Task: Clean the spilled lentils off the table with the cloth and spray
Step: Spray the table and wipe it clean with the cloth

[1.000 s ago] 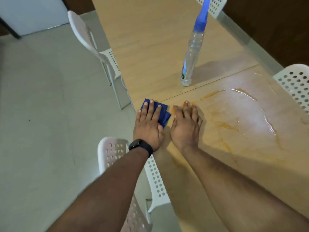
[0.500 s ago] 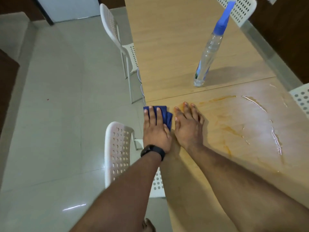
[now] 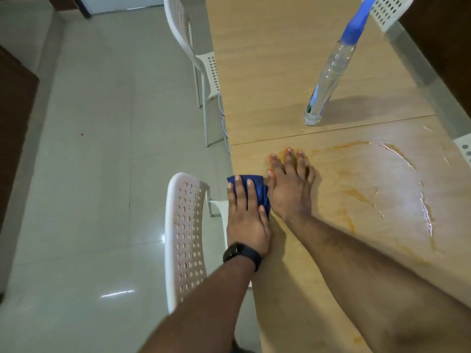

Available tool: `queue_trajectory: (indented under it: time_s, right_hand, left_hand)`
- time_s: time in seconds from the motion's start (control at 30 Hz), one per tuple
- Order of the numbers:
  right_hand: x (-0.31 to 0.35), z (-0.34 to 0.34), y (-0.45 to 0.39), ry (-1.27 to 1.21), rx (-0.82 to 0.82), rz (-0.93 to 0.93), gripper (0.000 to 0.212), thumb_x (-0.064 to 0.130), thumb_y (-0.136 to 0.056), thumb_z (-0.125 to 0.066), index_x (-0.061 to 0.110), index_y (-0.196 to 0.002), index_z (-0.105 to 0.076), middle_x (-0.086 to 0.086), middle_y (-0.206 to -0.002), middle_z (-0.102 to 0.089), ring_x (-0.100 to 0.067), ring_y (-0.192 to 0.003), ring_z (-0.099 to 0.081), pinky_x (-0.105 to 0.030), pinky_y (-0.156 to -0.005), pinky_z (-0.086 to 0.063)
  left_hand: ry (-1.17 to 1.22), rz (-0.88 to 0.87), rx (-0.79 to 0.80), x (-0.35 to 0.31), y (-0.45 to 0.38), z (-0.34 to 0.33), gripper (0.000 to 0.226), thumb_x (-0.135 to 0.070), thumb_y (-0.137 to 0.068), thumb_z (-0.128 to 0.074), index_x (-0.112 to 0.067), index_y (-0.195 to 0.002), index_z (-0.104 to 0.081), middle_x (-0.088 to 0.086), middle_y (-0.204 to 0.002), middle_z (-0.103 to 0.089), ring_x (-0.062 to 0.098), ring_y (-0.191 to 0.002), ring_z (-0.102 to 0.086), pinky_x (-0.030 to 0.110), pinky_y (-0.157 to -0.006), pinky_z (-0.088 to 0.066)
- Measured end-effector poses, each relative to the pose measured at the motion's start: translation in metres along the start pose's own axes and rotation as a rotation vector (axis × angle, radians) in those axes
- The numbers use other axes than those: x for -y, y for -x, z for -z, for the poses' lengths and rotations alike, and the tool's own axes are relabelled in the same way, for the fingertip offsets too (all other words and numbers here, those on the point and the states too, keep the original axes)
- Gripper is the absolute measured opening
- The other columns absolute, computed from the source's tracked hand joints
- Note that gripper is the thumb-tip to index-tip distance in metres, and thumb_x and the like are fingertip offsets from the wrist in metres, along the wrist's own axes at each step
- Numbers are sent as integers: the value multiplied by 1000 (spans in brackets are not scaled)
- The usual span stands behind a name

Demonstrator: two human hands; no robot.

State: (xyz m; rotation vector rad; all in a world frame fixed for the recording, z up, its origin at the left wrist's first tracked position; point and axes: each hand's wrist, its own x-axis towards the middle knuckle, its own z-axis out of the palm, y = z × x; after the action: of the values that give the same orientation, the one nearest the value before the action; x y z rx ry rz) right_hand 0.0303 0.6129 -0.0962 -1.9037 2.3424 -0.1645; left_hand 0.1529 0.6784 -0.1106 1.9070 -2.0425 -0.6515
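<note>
White perforated chairs (image 3: 184, 233) stand on glossy pale floor tiles (image 3: 89, 149); dark, perhaps wooden, walls (image 3: 443, 34).

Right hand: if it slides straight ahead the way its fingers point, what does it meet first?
Probably only bare table. The right hand lies flat, its fingers pointing up the table. The seam between the tabletops lies just ahead; the spray bottle stands off to the right of that line.

- both arms bare right up to the edge of the shot, no sleeves showing
- left hand (image 3: 246, 220) has a black band (image 3: 242, 254) on the wrist, looks like a fitness tracker with a dark glossy face
- right hand (image 3: 290, 189) has nothing on it, no rings, but orange-ish stuff on the fingertips (image 3: 288, 149)
</note>
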Motion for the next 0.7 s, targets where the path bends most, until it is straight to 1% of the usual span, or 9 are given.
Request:
queue_trajectory:
  time_s: [0.07,0.17,0.2,0.3,0.37,0.43,0.53,0.6,0.7]
  right_hand:
    - [2,1,2,-5,-6,8,55,45,-110,-25,31,-162,-33,-8,-173,-18,-34,-160,-7,-60,-126,-12]
    - [1,0,1,-20,-9,24,55,45,-110,-26,31,-162,-34,-9,-173,-20,-35,-160,-8,-59,-126,-12]
    - [0,0,0,-31,-6,22,54,45,-110,-27,31,-162,-35,-9,-173,-20,-35,-160,-8,-59,-127,-11]
    - [-3,-4,1,-34,-16,34,53,43,-109,-32,32,-160,-38,-8,-173,-22,-35,-160,-8,-59,-126,-11]
    - [-4,-5,-2,-49,-26,44,52,43,-108,-34,34,-159,-39,-7,-173,-22,-34,-160,-8,-58,-127,-9]
    - [-5,-4,-4,-96,-30,48,50,41,-108,-38,36,-157,-42,-6,-172,-23,-31,-160,-9,-57,-127,-9]
    - [-14,3,8,-127,5,133,48,35,-107,-43,34,-155,-47,-3,-171,-27,-25,-160,-13,-54,-128,-11]
    - [-24,10,36,-85,42,209,49,35,-108,-38,30,-157,-45,-4,-171,-27,-25,-160,-14,-50,-128,-15]
    - [-50,15,91,25,74,293,53,38,-108,-32,28,-159,-40,-5,-170,-29,-26,-159,-18,-50,-126,-23]
  left_hand:
    - [0,5,-13,2,11,-2,67,-36,-106,-19,-17,-167,3,3,-172,22,25,-158,23,36,-129,2]
    - [-16,-5,-29,5,-5,-3,69,-38,-104,-17,-15,-167,0,5,-173,18,27,-158,20,34,-129,7]
    - [-21,-3,-35,6,-17,-2,69,-38,-104,-18,-15,-167,0,6,-173,17,28,-159,19,35,-129,6]
    - [3,62,-46,8,-53,2,67,-37,-107,-21,-17,-167,2,6,-173,16,29,-160,14,40,-131,-4]
    - [7,96,-55,6,-69,4,66,-36,-109,-23,-19,-167,3,4,-173,16,26,-160,13,39,-131,-7]
    - [-3,98,-55,3,-71,5,66,-36,-110,-24,-20,-167,3,3,-173,17,25,-160,12,37,-131,-6]
    - [-29,108,-28,-1,-68,6,65,-36,-110,-22,-19,-167,5,5,-173,18,29,-160,11,40,-131,-6]
    - [-51,122,-23,-2,-60,8,65,-36,-110,-21,-17,-166,6,7,-173,18,31,-160,12,43,-130,-6]
    - [-55,114,-2,-6,-22,1,65,-36,-110,-20,-16,-166,8,8,-172,21,32,-159,15,44,-130,-5]
